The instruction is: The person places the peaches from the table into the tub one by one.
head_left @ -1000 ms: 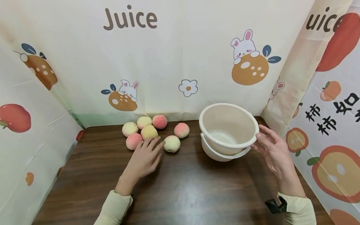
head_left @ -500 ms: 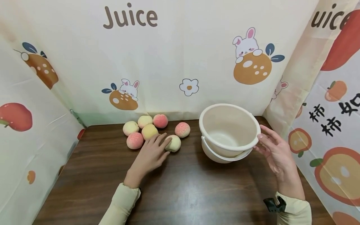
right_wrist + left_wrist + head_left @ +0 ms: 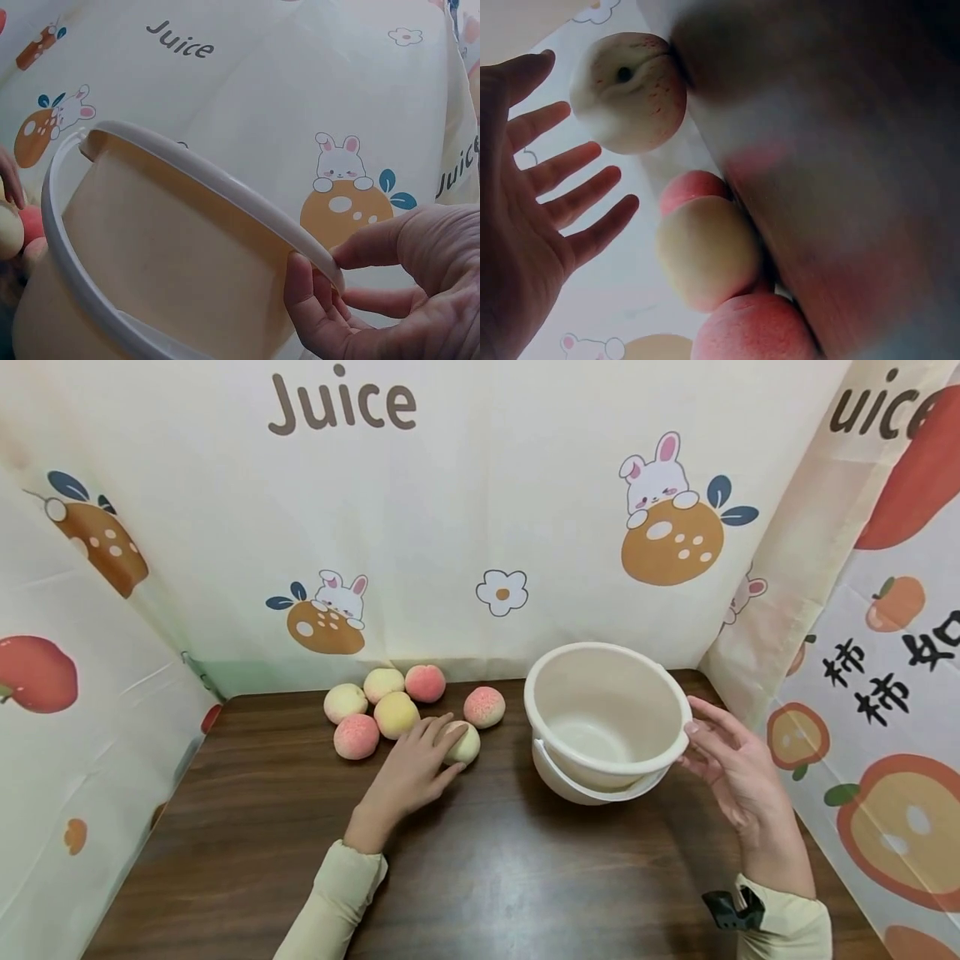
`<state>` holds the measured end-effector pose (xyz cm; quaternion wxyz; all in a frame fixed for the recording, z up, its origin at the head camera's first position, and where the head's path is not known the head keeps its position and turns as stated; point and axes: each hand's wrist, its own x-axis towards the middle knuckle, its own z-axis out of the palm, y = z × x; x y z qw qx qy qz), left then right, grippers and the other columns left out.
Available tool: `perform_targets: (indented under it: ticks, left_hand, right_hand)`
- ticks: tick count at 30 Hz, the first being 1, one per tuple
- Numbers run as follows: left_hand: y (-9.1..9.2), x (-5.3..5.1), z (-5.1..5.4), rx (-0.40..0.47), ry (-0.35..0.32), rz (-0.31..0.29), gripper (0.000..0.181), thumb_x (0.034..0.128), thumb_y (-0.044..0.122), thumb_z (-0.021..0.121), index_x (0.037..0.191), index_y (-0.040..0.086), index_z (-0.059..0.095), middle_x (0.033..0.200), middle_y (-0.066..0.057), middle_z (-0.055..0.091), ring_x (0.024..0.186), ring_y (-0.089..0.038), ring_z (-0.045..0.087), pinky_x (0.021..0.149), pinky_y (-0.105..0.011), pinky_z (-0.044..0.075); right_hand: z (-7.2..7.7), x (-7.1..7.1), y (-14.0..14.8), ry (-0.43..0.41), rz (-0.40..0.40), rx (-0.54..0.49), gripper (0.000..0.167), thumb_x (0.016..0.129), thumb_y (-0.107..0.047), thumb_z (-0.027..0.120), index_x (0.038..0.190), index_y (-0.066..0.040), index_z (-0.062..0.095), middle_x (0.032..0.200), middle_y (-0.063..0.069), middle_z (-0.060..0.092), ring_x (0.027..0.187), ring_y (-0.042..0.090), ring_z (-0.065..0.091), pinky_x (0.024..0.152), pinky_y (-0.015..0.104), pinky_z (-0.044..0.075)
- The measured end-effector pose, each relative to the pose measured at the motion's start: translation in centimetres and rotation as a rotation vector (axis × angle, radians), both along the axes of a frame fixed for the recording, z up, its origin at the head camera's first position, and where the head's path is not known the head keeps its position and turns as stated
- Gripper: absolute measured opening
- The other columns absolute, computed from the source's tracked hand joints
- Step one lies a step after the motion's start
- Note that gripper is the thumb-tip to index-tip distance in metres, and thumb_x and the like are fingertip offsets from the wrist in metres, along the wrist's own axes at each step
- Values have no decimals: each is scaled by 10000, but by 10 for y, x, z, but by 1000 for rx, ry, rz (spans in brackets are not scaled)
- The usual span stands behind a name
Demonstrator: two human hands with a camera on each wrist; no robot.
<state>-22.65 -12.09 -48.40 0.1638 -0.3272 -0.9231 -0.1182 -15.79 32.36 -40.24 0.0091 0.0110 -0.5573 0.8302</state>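
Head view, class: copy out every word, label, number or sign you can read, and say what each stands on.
"Juice": on the back cloth.
"uice": on the cloth fold; first letter not shown.
"柿柿如": on the right side cloth; the last character reaches the picture's edge.
No writing shows on the bucket or peaches.

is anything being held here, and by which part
The right hand pinches the bucket by the right side of its rim. The left hand, fingers spread at a pale peach, grips nothing.

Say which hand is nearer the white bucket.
Right: the right hand pinches the white bucket at its right edge, while the left hand is off to the bucket's left, at a pale peach.
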Motion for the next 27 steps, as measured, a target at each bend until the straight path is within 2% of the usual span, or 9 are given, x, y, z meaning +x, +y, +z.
perform_targets:
  ticks: [5,11,16,21,27]
  left_hand:
    - [0,-1,0,29,-52,0,591,986,362,708,1513,169,523,1543,-183,516,1377,-356,514,1056,-592,498]
    - [2,-1,2,57,-121,-43,574,1006,354,682,1532,186,524,1575,-219,476,1394,-384,499,1114,-592,457]
    - [5,-1,0,24,-156,-51,578,1016,378,662,1545,199,513,1588,-229,457,1390,-392,499,1133,-578,445]
    - [10,-6,1,-7,-172,-49,587,1023,381,650,1556,191,496,1589,-246,441,1390,-430,495,1124,-596,448]
    - [16,-13,8,1,-282,-43,567,1032,358,643,1555,195,496,1586,-266,422,1415,-486,463,1142,-599,441]
  right_hand:
    - [1,2,0,0,9,27,388,1045,2,550,1409,-118,613,1130,4,758,860,150,774,707,278,633]
    - [2,3,-2,-11,6,68,373,1045,-19,565,1402,-109,625,1160,-16,731,854,117,756,705,265,628]
    - [1,2,-4,-29,9,120,349,1039,-38,587,1378,-103,645,1189,-26,706,890,104,759,726,278,635]
    - [0,2,-5,-10,39,140,338,1041,-20,575,1361,-101,652,1128,-17,728,888,107,765,721,279,634]
    - [0,3,-7,-3,82,173,347,1049,-23,560,1376,-112,639,1133,-24,731,918,108,763,737,288,635]
